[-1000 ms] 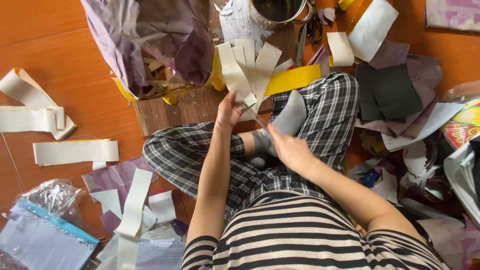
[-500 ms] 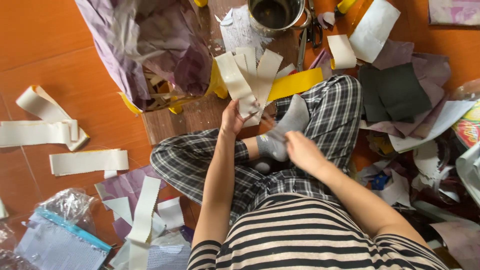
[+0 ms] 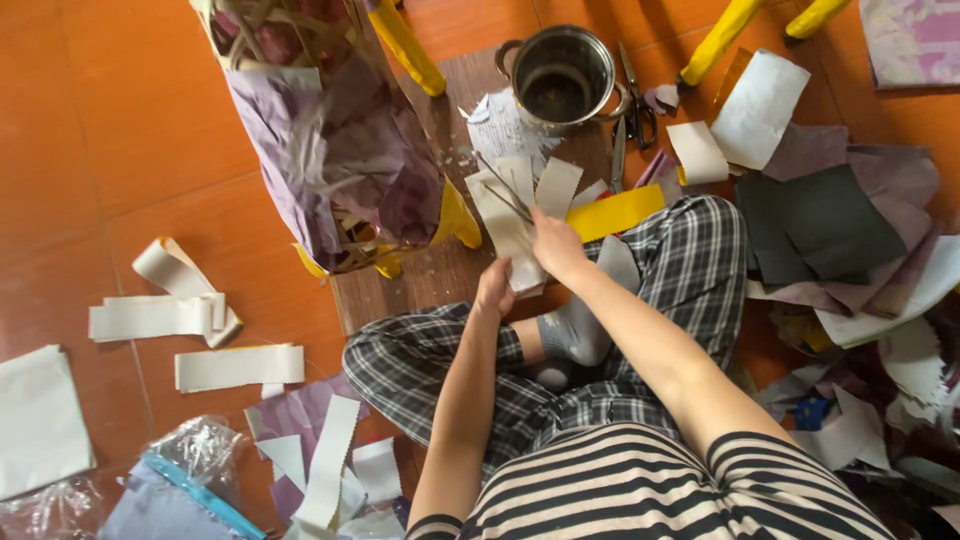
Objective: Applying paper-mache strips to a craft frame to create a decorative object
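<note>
Person sits cross-legged on the floor. Left hand point(image 3: 493, 290) pinches the lower end of a fan of pale strips point(image 3: 515, 215); right hand point(image 3: 556, 245) is closed on the strips just above. Hands nearly touching, over the wooden board point(image 3: 440, 270). Advisable: keep the base pinched firmly, square the edges before adding more. Versus a second ago: the grey piece has left the right hand, which has moved onto the fan.
</note>
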